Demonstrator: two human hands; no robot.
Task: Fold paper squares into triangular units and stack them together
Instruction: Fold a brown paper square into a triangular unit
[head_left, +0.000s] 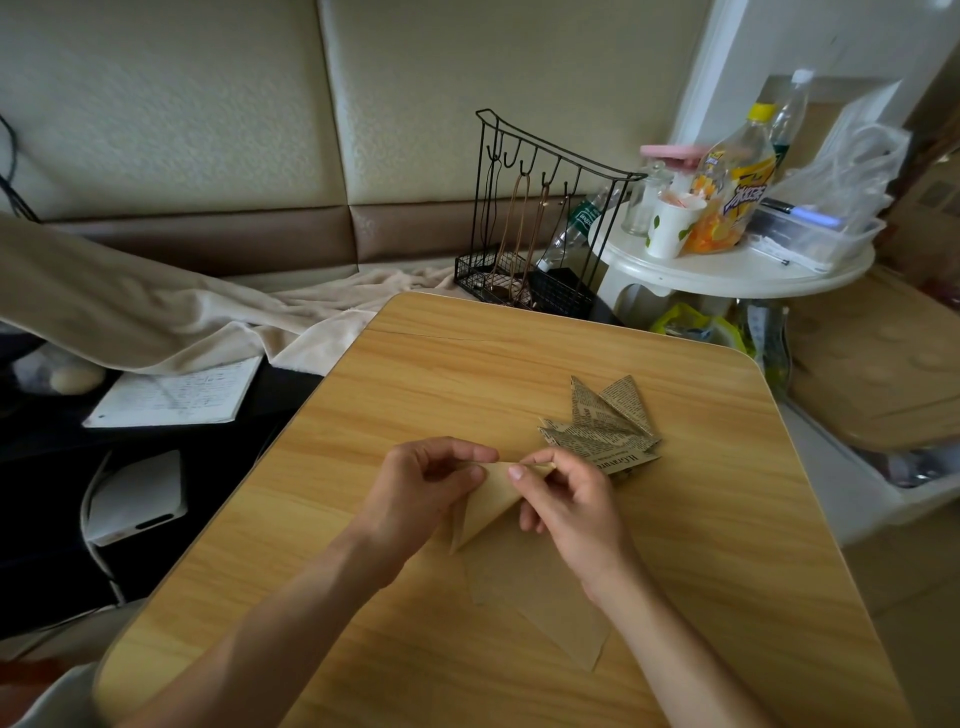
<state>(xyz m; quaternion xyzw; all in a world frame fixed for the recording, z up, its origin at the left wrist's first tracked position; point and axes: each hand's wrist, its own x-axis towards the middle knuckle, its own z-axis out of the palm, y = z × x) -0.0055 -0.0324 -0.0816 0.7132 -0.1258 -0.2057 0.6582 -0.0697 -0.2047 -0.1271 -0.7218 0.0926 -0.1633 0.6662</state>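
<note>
Head camera, looking down at my wooden table (363, 597): I hold a plain tan paper triangle (491, 506) just above the tabletop, its long folded edge uppermost and its point aimed down toward me. My left hand (421, 493) pinches the left end of that top edge between thumb and forefinger; my right hand (566, 499) pinches the right end the same way, the other fingers curled loosely beneath. The two pinches nearly meet at the middle of the edge.

Flat on the table below the triangle lies more tan paper (545, 597), running toward my right forearm; whether it is one sheet or several I cannot tell, as the edges blur into the wood grain.

Just beyond my right hand, a fan of folded newsprint triangles (602, 426) sits stacked on the table, their points spreading up and to the right.

Past the far edge stand a black wire rack (540, 208) and a white round side table (727, 270) carrying an orange drink bottle (732, 192) and a paper cup (670, 223). A notebook (176, 395) lies at left.
</note>
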